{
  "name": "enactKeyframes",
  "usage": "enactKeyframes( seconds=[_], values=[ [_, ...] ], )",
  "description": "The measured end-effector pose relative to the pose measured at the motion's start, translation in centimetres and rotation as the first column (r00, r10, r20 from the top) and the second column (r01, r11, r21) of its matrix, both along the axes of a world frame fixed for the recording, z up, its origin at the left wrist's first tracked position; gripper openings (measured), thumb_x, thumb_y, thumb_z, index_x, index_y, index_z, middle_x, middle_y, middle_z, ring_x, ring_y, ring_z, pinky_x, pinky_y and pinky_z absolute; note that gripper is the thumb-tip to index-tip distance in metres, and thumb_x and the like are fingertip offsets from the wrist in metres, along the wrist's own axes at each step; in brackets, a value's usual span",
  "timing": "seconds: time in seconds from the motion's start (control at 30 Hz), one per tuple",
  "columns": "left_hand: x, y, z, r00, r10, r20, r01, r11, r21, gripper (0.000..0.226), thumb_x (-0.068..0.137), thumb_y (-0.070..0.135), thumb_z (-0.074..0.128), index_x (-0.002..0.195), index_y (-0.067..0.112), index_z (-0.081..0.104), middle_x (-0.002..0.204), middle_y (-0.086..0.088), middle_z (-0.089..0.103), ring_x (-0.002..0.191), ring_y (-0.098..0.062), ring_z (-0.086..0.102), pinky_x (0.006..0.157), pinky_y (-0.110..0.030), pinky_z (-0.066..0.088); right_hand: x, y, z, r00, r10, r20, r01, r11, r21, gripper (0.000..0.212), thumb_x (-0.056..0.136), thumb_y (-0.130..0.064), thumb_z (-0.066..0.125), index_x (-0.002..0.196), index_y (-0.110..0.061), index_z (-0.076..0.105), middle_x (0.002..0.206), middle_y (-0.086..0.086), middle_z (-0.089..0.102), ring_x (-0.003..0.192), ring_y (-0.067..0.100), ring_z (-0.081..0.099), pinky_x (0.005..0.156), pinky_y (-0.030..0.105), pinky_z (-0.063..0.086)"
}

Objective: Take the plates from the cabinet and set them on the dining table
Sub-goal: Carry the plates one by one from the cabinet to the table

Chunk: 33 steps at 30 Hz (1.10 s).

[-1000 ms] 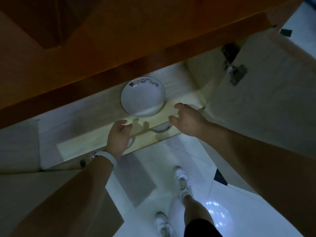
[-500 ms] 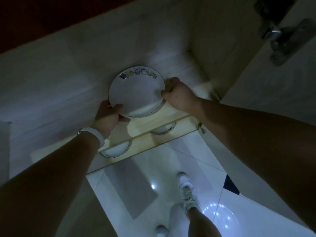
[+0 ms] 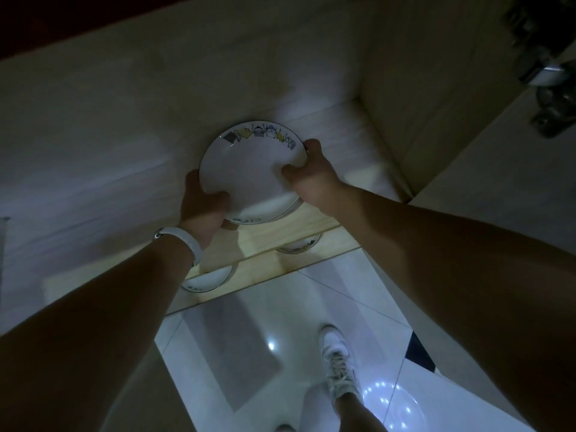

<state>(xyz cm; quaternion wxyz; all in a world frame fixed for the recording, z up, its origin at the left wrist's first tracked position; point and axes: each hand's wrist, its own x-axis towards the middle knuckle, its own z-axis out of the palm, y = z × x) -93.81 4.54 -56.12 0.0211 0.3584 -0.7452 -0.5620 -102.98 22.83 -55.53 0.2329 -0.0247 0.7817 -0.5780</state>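
From the head camera, looking down into the open cabinet, the plate (image 3: 249, 173) sits on the pale wooden shelf (image 3: 358, 182), close to its front edge, with a row of little coloured figures along its far rim. Both hands are on it. The left hand (image 3: 202, 207), which has a white wristband (image 3: 184, 241) behind it, grips the near-left rim with the thumb laid over the top and the fingers tucked out of sight underneath. The right hand (image 3: 311, 179) pinches the right rim the same way, thumb on the face and fingers curled round the edge.

Taking it from opposite sides looks sensible to me: the plate is smooth and shallow, and two grips keep it level as it comes out. I cannot tell whether it has lifted clear of the shelf yet. A second rim seems to show just beneath it, so it may be the top of a stack (the light is poor).

Two more plates (image 3: 212, 280) peek out from under the shelf's front edge, apparently one level lower. Below, a white shoe (image 3: 338, 360) stands on the glossy tiled floor (image 3: 280, 307). The dining table is not in view, so the carry is all ahead.
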Motion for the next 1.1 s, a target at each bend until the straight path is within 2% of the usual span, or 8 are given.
enactKeyframes(
  seconds=[0.07,0.27,0.5,0.63,0.77,0.93,1.03,1.1],
  values=[
    [-0.1,-0.1,0.2,1.000,0.001,-0.015,-0.001,1.000,0.007,0.062,0.077,0.006,0.059,0.131,0.027,0.036,0.112,0.001,0.053,0.098,-0.031,0.059,0.053,-0.047,0.059,0.5,0.1,-0.1,1.000,-0.027,-0.006,0.027,0.999,-0.025,0.044,0.087,-0.017,0.063,0.121,-0.015,0.037,0.094,-0.002,0.057,0.083,0.021,0.062,0.061,0.033,0.054],
    [0.6,-0.2,1.3,0.990,-0.026,-0.139,0.034,0.998,0.055,0.067,0.067,0.007,0.060,0.129,0.025,0.042,0.113,0.003,0.058,0.105,-0.020,0.058,0.068,-0.030,0.052,1.7,1.3,0.6,0.992,-0.129,-0.011,0.129,0.991,-0.035,0.039,0.085,-0.014,0.064,0.112,-0.021,0.037,0.090,-0.006,0.056,0.080,0.020,0.063,0.058,0.039,0.059],
    [3.2,0.9,2.9,0.959,0.015,-0.283,0.052,0.972,0.229,0.067,0.077,-0.013,0.062,0.138,0.014,0.049,0.128,-0.008,0.063,0.110,-0.024,0.064,0.083,-0.036,0.057,4.9,2.4,2.5,0.982,-0.188,0.004,0.188,0.980,-0.073,0.043,0.085,-0.016,0.066,0.119,-0.024,0.042,0.092,-0.006,0.062,0.076,0.010,0.063,0.055,0.022,0.053],
    [6.1,1.6,4.4,0.953,0.065,-0.297,0.033,0.949,0.314,0.069,0.070,0.002,0.066,0.136,0.015,0.052,0.129,-0.010,0.064,0.114,-0.032,0.062,0.092,-0.048,0.054,7.9,2.8,4.0,0.982,-0.188,0.024,0.189,0.974,-0.127,0.044,0.084,-0.008,0.057,0.117,-0.034,0.045,0.099,-0.011,0.062,0.087,0.009,0.063,0.067,0.026,0.054],
    [9.7,2.3,6.5,0.950,0.045,-0.308,0.071,0.932,0.356,0.072,0.066,0.003,0.065,0.136,0.011,0.049,0.128,-0.012,0.063,0.111,-0.030,0.063,0.085,-0.044,0.056,11.7,3.2,5.8,0.976,-0.207,0.074,0.216,0.963,-0.160,0.049,0.085,-0.005,0.055,0.122,-0.036,0.046,0.102,-0.013,0.063,0.088,0.009,0.063,0.059,0.019,0.051],
    [14.2,2.9,9.5,0.949,0.054,-0.310,0.061,0.935,0.348,0.064,0.066,-0.008,0.058,0.121,0.026,0.054,0.111,0.005,0.066,0.098,-0.015,0.065,0.072,-0.026,0.056,17.3,3.9,8.3,0.967,-0.248,0.067,0.256,0.944,-0.207,0.059,0.080,0.006,0.053,0.128,-0.026,0.043,0.106,-0.013,0.059,0.094,0.008,0.061,0.068,0.026,0.055],
    [17.1,3.2,12.4,0.950,0.016,-0.312,0.092,0.940,0.329,0.070,0.066,-0.005,0.055,0.130,0.024,0.054,0.122,-0.001,0.065,0.108,-0.020,0.063,0.083,-0.037,0.057,20.9,5.1,11.3,0.966,-0.257,0.015,0.255,0.949,-0.184,0.064,0.070,-0.003,0.053,0.129,-0.027,0.044,0.109,-0.014,0.057,0.094,0.002,0.059,0.064,0.017,0.051],
    [19.2,3.9,15.0,0.948,-0.002,-0.320,0.112,0.939,0.326,0.068,0.074,-0.012,0.054,0.130,0.025,0.052,0.122,0.001,0.064,0.111,-0.020,0.062,0.082,-0.036,0.058,23.2,5.8,13.6,0.962,-0.272,-0.013,0.267,0.949,-0.168,0.062,0.067,-0.007,0.053,0.123,-0.032,0.046,0.107,-0.017,0.056,0.088,-0.005,0.059,0.064,0.016,0.051]
  ],
)
